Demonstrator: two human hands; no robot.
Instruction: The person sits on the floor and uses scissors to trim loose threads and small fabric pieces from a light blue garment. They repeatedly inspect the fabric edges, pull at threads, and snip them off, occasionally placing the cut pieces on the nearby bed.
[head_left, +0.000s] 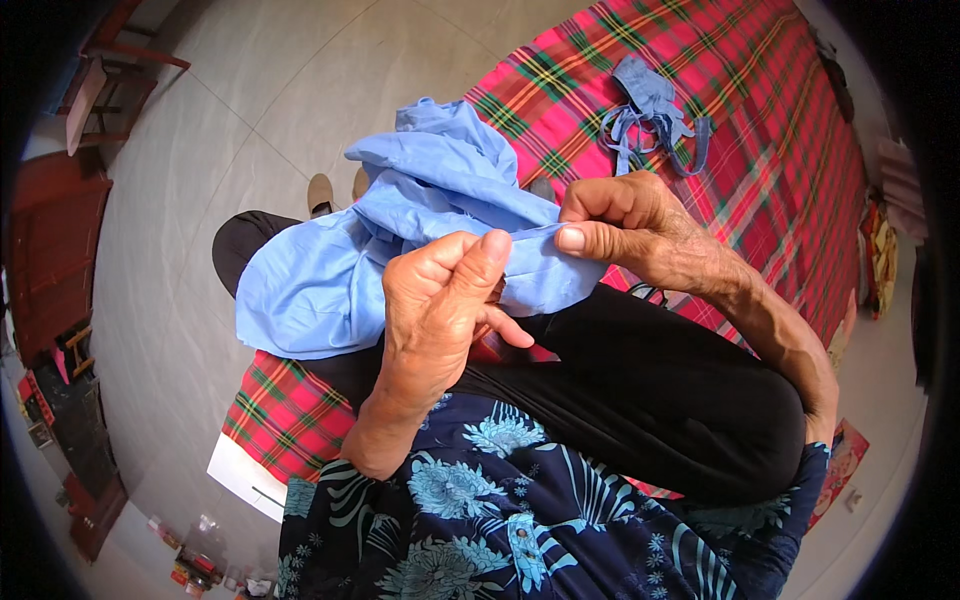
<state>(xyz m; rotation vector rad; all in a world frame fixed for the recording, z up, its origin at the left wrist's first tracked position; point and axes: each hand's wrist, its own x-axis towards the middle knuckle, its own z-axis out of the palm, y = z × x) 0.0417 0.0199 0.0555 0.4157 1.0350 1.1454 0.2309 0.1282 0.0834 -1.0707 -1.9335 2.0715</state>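
A crumpled piece of light blue fabric (315, 277) lies across the lap and hangs over the bent legs in black trousers. My right hand (637, 229) pinches the fabric's edge between thumb and forefinger. Close beside it, my left hand (450, 300) has its thumb and forefinger pressed together at the same edge, with the little finger held out. Whether a needle or thread is between the left fingertips cannot be seen. Part of the cloth passes behind the left hand.
I sit on a red plaid cloth (765, 120), where a denim item with straps (649, 97) lies beyond my right hand. A white sheet (244, 476) shows at the lower left. Wooden furniture (56, 247) stands across the tiled floor (180, 180).
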